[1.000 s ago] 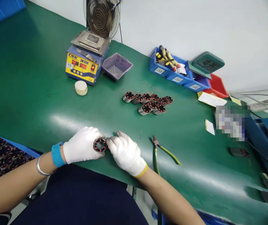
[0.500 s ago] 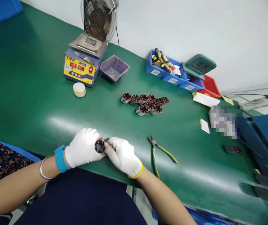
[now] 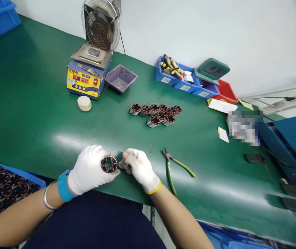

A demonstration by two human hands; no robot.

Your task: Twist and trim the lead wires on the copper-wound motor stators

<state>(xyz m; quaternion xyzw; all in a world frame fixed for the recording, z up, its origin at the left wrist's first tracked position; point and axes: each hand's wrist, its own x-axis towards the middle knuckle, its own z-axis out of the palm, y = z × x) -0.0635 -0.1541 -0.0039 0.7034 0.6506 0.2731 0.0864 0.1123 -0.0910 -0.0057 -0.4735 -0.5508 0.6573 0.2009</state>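
Note:
My gloved left hand [image 3: 87, 169] is closed round a motor stator [image 3: 109, 170], a metal ring with black slots and copper windings, its open face turned up toward me. Just to the right, my gloved right hand [image 3: 140, 168] pinches a thin copper wire [image 3: 121, 161] that runs out from the stator's edge. The exact grip on the wire is partly hidden by the fingers. Green-handled cutting pliers [image 3: 169, 159] lie on the bench right of my right hand. Further back stands a group of several similar stators [image 3: 153, 121] with loose wire ends.
A solder pot [image 3: 84, 81] with a fan behind it stands at the back left, beside a purple tray [image 3: 122, 90] and a round white pad [image 3: 84, 103]. Blue tool bins [image 3: 165, 79] and a clock [image 3: 213, 68] line the wall. A blue crate [image 3: 37, 180] of stators sits lower left.
My right hand has drawn away to the right from the stator, with the wire now between its fingers. The stator's face is more fully visible. The whole view has shifted slightly.

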